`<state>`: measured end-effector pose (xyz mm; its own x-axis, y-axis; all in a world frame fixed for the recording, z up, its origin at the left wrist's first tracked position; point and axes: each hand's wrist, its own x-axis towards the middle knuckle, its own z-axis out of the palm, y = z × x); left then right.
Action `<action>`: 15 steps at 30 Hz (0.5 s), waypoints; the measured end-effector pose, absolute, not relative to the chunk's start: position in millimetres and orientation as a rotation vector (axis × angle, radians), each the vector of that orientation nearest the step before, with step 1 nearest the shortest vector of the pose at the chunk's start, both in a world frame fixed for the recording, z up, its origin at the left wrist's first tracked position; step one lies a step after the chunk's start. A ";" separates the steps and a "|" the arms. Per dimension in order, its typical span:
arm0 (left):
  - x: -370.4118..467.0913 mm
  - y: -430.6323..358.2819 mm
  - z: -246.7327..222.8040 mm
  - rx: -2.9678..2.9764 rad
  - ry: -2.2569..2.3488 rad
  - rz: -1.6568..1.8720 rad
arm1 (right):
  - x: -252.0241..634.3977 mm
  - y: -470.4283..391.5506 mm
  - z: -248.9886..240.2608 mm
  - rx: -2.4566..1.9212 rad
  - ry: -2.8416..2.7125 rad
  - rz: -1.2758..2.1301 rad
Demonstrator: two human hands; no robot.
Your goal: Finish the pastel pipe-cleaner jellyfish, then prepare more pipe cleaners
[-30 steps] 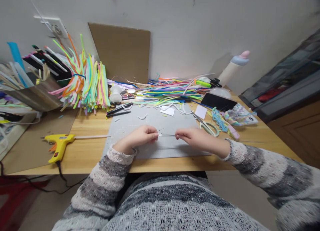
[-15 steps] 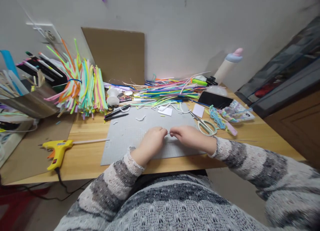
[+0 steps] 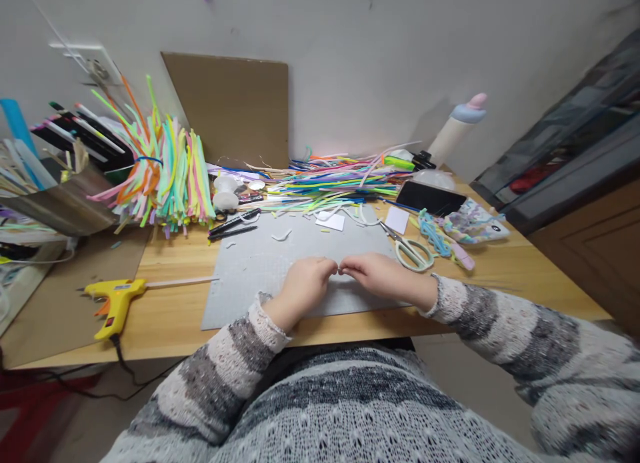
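My left hand and my right hand meet fingertip to fingertip above the grey cutting mat. Both are closed in a pinch around something small between them, too hidden to make out. Curved white scraps lie on the mat beyond my left hand. White-handled scissors rest just right of my right hand, their blades toward the mat's edge. A white card lies at the back of the mat.
At the left lies a yellow glue gun with its cord. Behind it stand bundled pipe cleaners. More loose pipe cleaners line the wall. A black phone and a patterned pouch are at the back right.
My hands have come slightly closer together at the fingertips, and the small item between them shows less. Both moved a little to the right.
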<state>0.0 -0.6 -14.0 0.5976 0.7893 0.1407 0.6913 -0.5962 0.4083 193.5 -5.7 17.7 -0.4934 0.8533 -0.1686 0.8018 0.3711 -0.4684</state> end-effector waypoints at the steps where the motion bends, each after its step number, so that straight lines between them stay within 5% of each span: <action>1: -0.5 -0.2 -14.5 2.509 1.200 0.448 | 193.7 -6.2 17.3 -1.510 -2.520 0.762; 9: -6.9 7.0 -15.9 2.488 1.069 0.586 | 197.2 -2.0 12.4 -1.341 -2.399 0.959; 15: -12.5 10.8 -16.5 2.469 1.151 0.626 | 207.3 1.4 20.8 -1.487 -2.476 0.803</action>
<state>-12.5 10.8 -16.5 0.5734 0.7821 0.2441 0.6300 -0.6113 0.4789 207.3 1.4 20.8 -0.4999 0.8537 -0.1460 0.7767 0.3674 -0.5116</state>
